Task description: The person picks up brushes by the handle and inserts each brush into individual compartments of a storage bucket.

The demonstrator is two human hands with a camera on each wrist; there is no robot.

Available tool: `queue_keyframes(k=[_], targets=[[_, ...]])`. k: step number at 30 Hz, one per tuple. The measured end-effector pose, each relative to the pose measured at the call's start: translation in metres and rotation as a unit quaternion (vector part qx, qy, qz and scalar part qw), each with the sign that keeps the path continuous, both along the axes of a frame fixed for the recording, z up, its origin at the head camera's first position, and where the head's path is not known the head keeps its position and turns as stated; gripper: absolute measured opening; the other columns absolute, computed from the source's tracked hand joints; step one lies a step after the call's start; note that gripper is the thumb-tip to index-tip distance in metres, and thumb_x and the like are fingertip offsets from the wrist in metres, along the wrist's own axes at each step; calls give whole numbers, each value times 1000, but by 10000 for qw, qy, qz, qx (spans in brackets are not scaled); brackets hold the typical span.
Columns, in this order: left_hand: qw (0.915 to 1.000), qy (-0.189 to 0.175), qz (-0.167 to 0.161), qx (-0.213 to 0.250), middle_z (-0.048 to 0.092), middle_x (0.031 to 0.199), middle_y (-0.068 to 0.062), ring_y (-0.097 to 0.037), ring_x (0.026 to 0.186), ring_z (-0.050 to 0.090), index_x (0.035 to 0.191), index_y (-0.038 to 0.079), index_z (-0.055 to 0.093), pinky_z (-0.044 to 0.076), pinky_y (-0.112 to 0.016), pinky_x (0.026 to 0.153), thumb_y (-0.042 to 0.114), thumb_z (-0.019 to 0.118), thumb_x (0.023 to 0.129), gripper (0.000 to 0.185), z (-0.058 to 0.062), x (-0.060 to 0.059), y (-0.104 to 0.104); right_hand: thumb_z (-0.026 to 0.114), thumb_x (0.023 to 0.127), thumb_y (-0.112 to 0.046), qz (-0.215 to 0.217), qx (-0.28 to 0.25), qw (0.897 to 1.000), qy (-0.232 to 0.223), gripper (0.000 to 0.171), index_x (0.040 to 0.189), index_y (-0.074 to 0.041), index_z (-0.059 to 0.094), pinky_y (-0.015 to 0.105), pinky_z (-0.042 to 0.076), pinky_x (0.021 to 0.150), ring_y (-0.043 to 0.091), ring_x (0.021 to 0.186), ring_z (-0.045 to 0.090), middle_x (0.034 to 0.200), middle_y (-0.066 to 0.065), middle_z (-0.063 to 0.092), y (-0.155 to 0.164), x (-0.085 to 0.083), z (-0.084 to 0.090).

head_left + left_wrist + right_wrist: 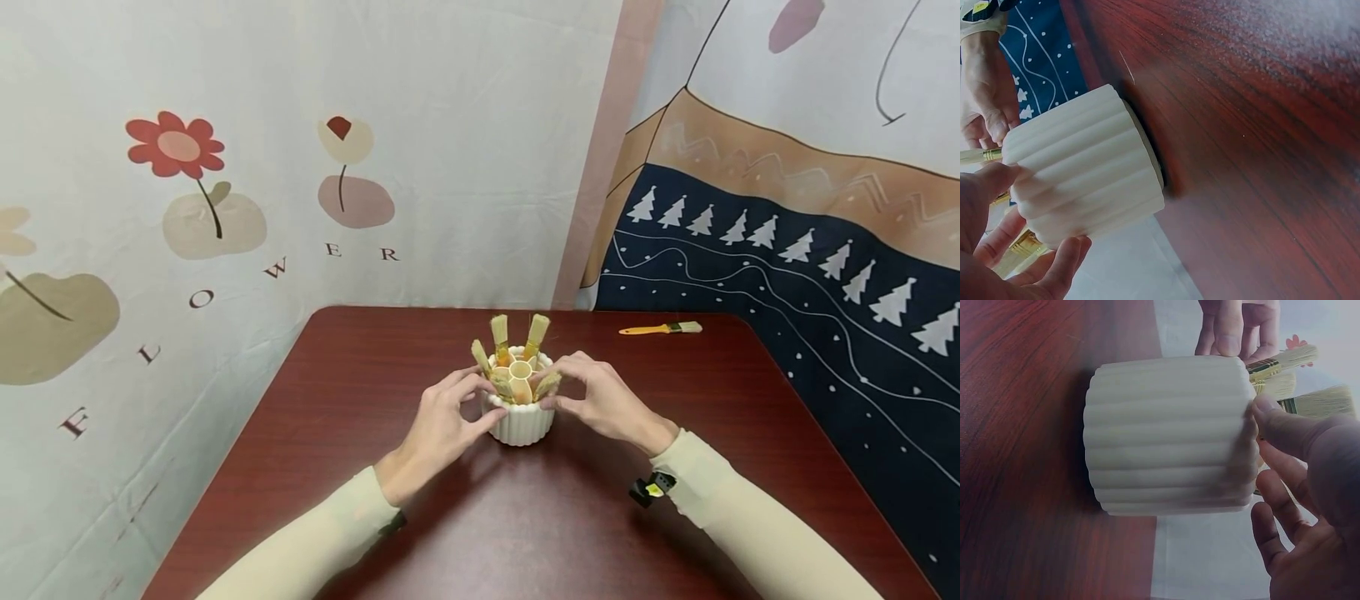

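A white ribbed brush holder [521, 427] with a scalloped rim and round compartments stands upright on the table. Several paintbrushes [537, 333] lean outward from it, bristles up. My left hand [444, 418] grips the holder at its left, its thumb at the rim and fingertips against the ribbed wall [1085, 162]. From the right, my right hand [606, 402] pinches the rim, thumb outside and index finger reaching over the top, close to one brush [549, 384]. In the right wrist view the remaining fingers are bent beside the holder [1166, 437]. Brush handles are mostly hidden inside.
One paintbrush [660, 328] with a yellow handle lies near the back right edge of the dark red table [360, 358]. Behind the table hang a pale flower-printed cloth [465, 150] and a navy tree-printed cloth [675, 258].
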State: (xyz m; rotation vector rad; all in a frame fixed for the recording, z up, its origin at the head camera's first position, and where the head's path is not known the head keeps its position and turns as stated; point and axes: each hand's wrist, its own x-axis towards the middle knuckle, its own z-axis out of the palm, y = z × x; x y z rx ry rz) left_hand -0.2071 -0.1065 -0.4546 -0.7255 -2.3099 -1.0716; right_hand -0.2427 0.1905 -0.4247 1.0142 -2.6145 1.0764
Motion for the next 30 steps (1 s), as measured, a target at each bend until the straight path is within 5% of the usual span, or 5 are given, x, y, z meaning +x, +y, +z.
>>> queue_keyframes(k=[7, 16, 26, 30], targets=[[9997, -187, -165, 11, 84, 122, -14, -36, 121, 86, 108, 9, 83, 73, -37, 92, 14, 105, 88, 30, 3, -5, -4, 103, 90, -18, -187, -119, 9998, -21, 52, 137, -27, 82, 35, 65, 104, 15, 118, 74, 128, -11, 81, 11, 2, 3], [9935, -915, -670, 79, 85, 134, -14, -39, 136, 80, 111, 10, 84, 71, -37, 101, 13, 101, 91, 27, 6, -18, -17, 100, 95, -24, -596, -205, 9978, -180, 47, 138, -28, 82, 25, 60, 102, 10, 115, 69, 132, -9, 82, 39, 0, 2], [9779, -1711, -1200, 66, 80, 149, -20, -34, 127, 86, 123, 11, 80, 70, -40, 106, 13, 98, 96, 33, 3, -38, -33, 98, 98, -26, -1132, -96, 9932, -271, 45, 140, -26, 82, 18, 56, 100, 17, 115, 70, 129, -7, 83, 72, -10, -10], [9727, -1787, -1481, -52, 82, 145, -14, -33, 127, 85, 132, 12, 79, 69, -42, 109, 14, 95, 99, 37, 5, -46, -37, 96, 100, -27, -1375, -48, 9897, -384, 43, 140, -25, 82, 28, 61, 104, 28, 120, 73, 134, -3, 83, 87, -18, -16]])
